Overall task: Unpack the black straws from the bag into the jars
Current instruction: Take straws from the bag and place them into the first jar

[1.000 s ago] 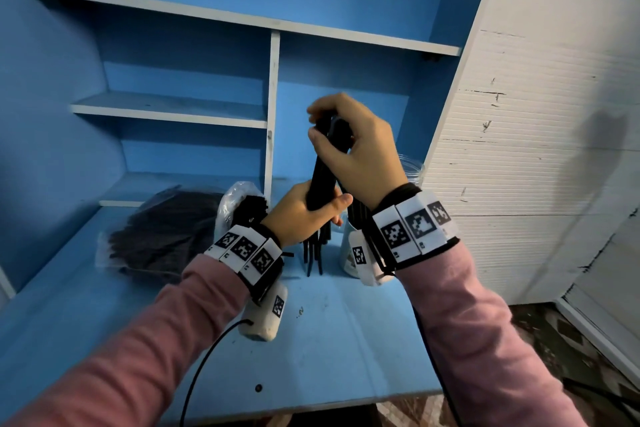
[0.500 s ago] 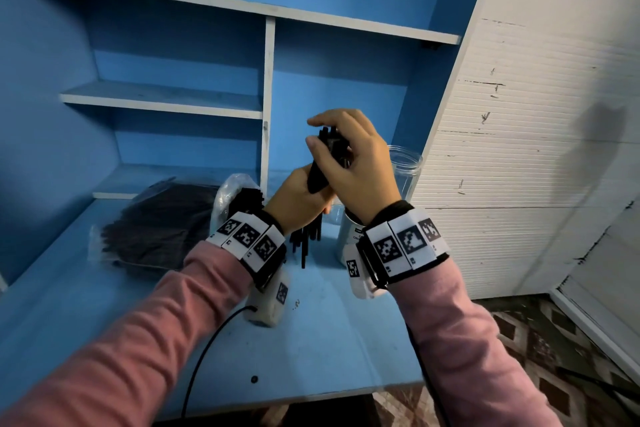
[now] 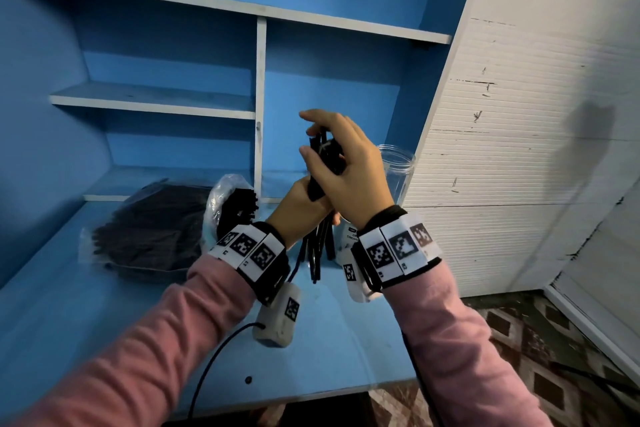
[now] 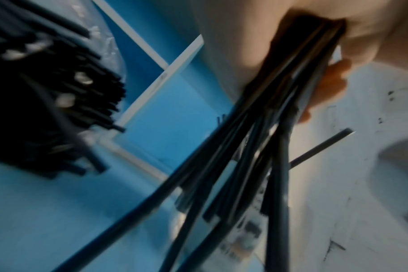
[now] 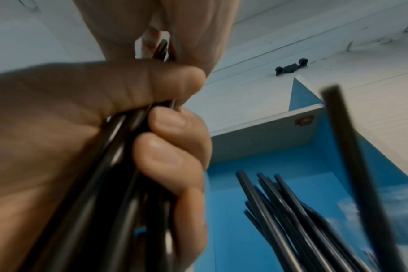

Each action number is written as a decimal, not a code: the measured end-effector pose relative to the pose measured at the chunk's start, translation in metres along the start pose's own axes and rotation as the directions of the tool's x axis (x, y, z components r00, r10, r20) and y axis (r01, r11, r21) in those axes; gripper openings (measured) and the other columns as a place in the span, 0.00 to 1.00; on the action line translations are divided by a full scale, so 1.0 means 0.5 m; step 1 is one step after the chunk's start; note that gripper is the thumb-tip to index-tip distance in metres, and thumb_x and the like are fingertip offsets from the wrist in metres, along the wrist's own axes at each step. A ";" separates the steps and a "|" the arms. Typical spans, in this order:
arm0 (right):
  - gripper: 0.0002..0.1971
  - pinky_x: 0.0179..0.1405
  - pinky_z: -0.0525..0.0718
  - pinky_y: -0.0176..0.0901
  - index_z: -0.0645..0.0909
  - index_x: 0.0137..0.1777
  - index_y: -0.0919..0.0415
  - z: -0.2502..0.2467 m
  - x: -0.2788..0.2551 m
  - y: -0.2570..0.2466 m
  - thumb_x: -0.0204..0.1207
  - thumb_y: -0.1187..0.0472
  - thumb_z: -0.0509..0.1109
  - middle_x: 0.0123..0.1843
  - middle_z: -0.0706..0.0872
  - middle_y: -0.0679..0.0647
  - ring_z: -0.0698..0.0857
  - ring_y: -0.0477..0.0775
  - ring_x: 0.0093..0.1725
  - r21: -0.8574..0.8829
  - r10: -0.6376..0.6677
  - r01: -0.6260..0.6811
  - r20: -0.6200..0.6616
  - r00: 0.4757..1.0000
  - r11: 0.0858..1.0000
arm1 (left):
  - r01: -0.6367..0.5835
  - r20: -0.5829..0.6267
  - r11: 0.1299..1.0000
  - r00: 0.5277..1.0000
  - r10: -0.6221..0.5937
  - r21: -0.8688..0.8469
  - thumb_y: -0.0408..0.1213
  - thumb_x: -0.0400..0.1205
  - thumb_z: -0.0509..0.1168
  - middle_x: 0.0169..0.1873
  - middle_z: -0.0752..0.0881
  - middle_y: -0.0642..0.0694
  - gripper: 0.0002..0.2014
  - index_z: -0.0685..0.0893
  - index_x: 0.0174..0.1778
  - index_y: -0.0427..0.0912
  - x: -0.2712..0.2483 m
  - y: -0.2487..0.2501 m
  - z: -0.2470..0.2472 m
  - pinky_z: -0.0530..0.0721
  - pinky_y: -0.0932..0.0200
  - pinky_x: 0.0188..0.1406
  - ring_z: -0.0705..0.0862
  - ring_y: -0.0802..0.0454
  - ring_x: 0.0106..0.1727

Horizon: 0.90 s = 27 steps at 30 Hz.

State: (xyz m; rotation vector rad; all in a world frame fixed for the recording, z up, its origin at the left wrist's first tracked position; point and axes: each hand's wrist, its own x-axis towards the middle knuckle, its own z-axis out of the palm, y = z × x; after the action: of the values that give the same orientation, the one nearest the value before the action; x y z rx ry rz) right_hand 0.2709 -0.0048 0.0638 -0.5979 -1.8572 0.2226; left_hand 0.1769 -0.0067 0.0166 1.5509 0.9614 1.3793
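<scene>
**Both hands on one bundle of straws**

The left hand (image 3: 298,208) is closed round the middle of a bundle of black straws (image 3: 320,243), held upright above the desk (image 3: 104,315). In the right wrist view its fingers (image 5: 170,154) curl tight over the straws with the thumb pressed across them. The lower ends fan out loose below the fist, clear of the desktop.

The right hand (image 3: 346,163) sits over the top of the same bundle. Its thumb and fingers are bent round the upper ends, with the forefinger lifted and nearly straight; how firmly it pinches cannot be told.

Just behind the right hand stands a clear jar (image 3: 398,170), open at the top. To the left a plastic bag (image 3: 221,198) with straws poking out stands beside a flat pack (image 3: 149,232) of more straws lying on the desk.
</scene>
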 end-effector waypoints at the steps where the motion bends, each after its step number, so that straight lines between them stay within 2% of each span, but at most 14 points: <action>1: 0.15 0.55 0.76 0.26 0.82 0.61 0.60 0.005 -0.011 0.010 0.75 0.68 0.71 0.51 0.84 0.52 0.80 0.39 0.52 -0.014 0.023 -0.023 0.016 1.000 1.000 | 0.036 0.027 0.999 0.999 -0.037 0.014 0.26 0.82 0.63 0.36 0.85 0.30 0.05 0.81 0.41 0.38 -0.004 -0.007 -0.004 0.82 0.56 0.38 0.83 0.49 0.38; 3: 0.08 0.52 0.77 0.27 0.83 0.55 0.62 0.013 -0.031 0.030 0.76 0.66 0.71 0.48 0.85 0.51 0.81 0.40 0.49 -0.043 0.068 -0.066 0.055 0.996 0.997 | 0.097 0.067 0.995 0.993 -0.099 0.032 0.26 0.83 0.63 0.51 0.85 0.23 0.04 0.82 0.49 0.36 -0.011 -0.024 -0.015 0.84 0.60 0.44 0.83 0.46 0.48; 5: 0.03 0.47 0.78 0.29 0.84 0.47 0.63 0.019 -0.046 0.045 0.77 0.65 0.70 0.44 0.86 0.51 0.81 0.43 0.45 -0.052 0.103 -0.099 0.074 0.992 0.994 | 0.138 0.097 0.987 0.985 -0.146 0.083 0.27 0.83 0.63 0.53 0.85 0.24 0.05 0.84 0.50 0.30 -0.016 -0.042 -0.028 0.84 0.64 0.46 0.85 0.44 0.49; 7: 0.04 0.45 0.76 0.25 0.85 0.44 0.63 0.021 -0.050 0.050 0.78 0.63 0.70 0.43 0.85 0.52 0.81 0.43 0.43 -0.056 0.106 -0.103 0.041 0.994 0.993 | 0.154 0.132 0.976 0.976 -0.175 0.155 0.33 0.84 0.65 0.50 0.87 0.27 0.11 0.84 0.51 0.25 -0.020 -0.051 -0.038 0.85 0.63 0.49 0.87 0.42 0.49; 9: 0.06 0.46 0.77 0.23 0.86 0.48 0.63 0.020 -0.050 0.046 0.80 0.61 0.69 0.48 0.85 0.51 0.82 0.41 0.46 -0.039 0.107 -0.106 0.026 0.994 0.994 | 0.148 0.156 0.968 0.971 -0.182 0.204 0.38 0.85 0.63 0.40 0.89 0.35 0.14 0.84 0.44 0.27 -0.023 -0.055 -0.044 0.84 0.65 0.47 0.88 0.47 0.44; 10: 0.08 0.47 0.79 0.25 0.86 0.51 0.63 0.019 -0.049 0.044 0.81 0.60 0.68 0.50 0.84 0.51 0.82 0.41 0.48 -0.026 0.107 -0.106 0.043 0.993 0.994 | 0.146 0.153 0.966 0.972 -0.180 0.213 0.38 0.86 0.62 0.35 0.87 0.38 0.15 0.82 0.38 0.31 -0.023 -0.055 -0.045 0.83 0.65 0.46 0.86 0.49 0.40; 12: 0.10 0.51 0.84 0.34 0.86 0.55 0.63 0.019 -0.049 0.039 0.81 0.59 0.67 0.52 0.84 0.51 0.82 0.42 0.51 -0.005 0.096 -0.096 0.103 0.990 0.995 | 0.145 0.126 0.972 0.977 -0.170 0.187 0.39 0.84 0.62 0.27 0.82 0.44 0.17 0.77 0.29 0.39 -0.023 -0.059 -0.046 0.81 0.58 0.45 0.82 0.50 0.35; 14: 0.12 0.54 0.85 0.41 0.85 0.58 0.62 0.017 -0.049 0.036 0.80 0.59 0.66 0.53 0.84 0.50 0.83 0.43 0.53 -0.004 0.079 -0.079 0.115 0.990 0.997 | 0.141 0.091 0.978 0.984 -0.156 0.156 0.41 0.82 0.63 0.24 0.79 0.47 0.17 0.74 0.25 0.44 -0.021 -0.064 -0.048 0.80 0.53 0.46 0.80 0.49 0.34; 15: 0.12 0.56 0.84 0.41 0.84 0.60 0.62 0.016 -0.049 0.036 0.81 0.59 0.67 0.55 0.84 0.50 0.82 0.42 0.54 -0.012 0.064 -0.063 0.104 0.993 0.998 | 0.138 0.085 0.976 0.984 -0.154 0.165 0.40 0.83 0.63 0.25 0.80 0.47 0.18 0.75 0.26 0.43 -0.020 -0.069 -0.050 0.79 0.54 0.46 0.80 0.49 0.34; 17: 0.13 0.61 0.80 0.35 0.84 0.63 0.61 0.015 -0.052 0.039 0.81 0.59 0.67 0.58 0.84 0.51 0.82 0.42 0.57 -0.044 0.026 -0.021 0.107 0.994 0.999 | 0.134 0.131 0.964 0.977 -0.167 0.228 0.37 0.86 0.61 0.31 0.84 0.43 0.16 0.79 0.33 0.36 -0.021 -0.072 -0.053 0.81 0.59 0.47 0.83 0.50 0.37; 19: 0.11 0.60 0.77 0.30 0.85 0.59 0.63 0.018 -0.060 0.044 0.81 0.60 0.67 0.56 0.86 0.52 0.82 0.43 0.56 -0.077 0.005 0.007 0.153 0.988 0.997 | 0.130 0.193 0.945 0.962 -0.193 0.301 0.36 0.86 0.60 0.39 0.87 0.41 0.12 0.83 0.43 0.31 -0.025 -0.072 -0.052 0.81 0.61 0.50 0.86 0.50 0.44; 22: 0.10 0.60 0.78 0.32 0.85 0.58 0.64 0.022 -0.070 0.050 0.81 0.61 0.67 0.56 0.86 0.54 0.83 0.46 0.56 -0.098 0.011 0.004 0.153 0.988 0.995 | 0.158 0.145 0.943 0.967 -0.207 0.293 0.32 0.86 0.60 0.45 0.88 0.39 0.10 0.83 0.52 0.28 -0.028 -0.071 -0.050 0.81 0.68 0.46 0.86 0.52 0.48; 24: 0.11 0.62 0.77 0.33 0.84 0.60 0.63 0.021 -0.072 0.050 0.81 0.61 0.67 0.58 0.85 0.54 0.82 0.48 0.59 -0.107 0.010 0.006 0.142 0.990 0.994 | 0.162 0.126 0.955 0.972 -0.198 0.247 0.31 0.85 0.60 0.42 0.88 0.40 0.09 0.82 0.51 0.28 -0.029 -0.070 -0.049 0.80 0.69 0.42 0.86 0.56 0.44; 27: 0.12 0.61 0.76 0.28 0.84 0.60 0.63 0.018 -0.073 0.048 0.81 0.61 0.67 0.58 0.86 0.54 0.82 0.46 0.58 -0.108 0.028 -0.010 0.160 0.987 0.994 | 0.165 0.148 0.957 0.968 -0.203 0.237 0.29 0.85 0.60 0.32 0.87 0.51 0.07 0.82 0.43 0.35 -0.031 -0.073 -0.049 0.79 0.72 0.37 0.85 0.62 0.36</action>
State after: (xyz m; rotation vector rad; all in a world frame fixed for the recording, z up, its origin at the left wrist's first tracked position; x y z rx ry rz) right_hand 0.2790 -0.0016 0.0205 -0.6889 -2.0304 0.1895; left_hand 0.1502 -0.0054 -0.0216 1.6670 1.1535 1.0171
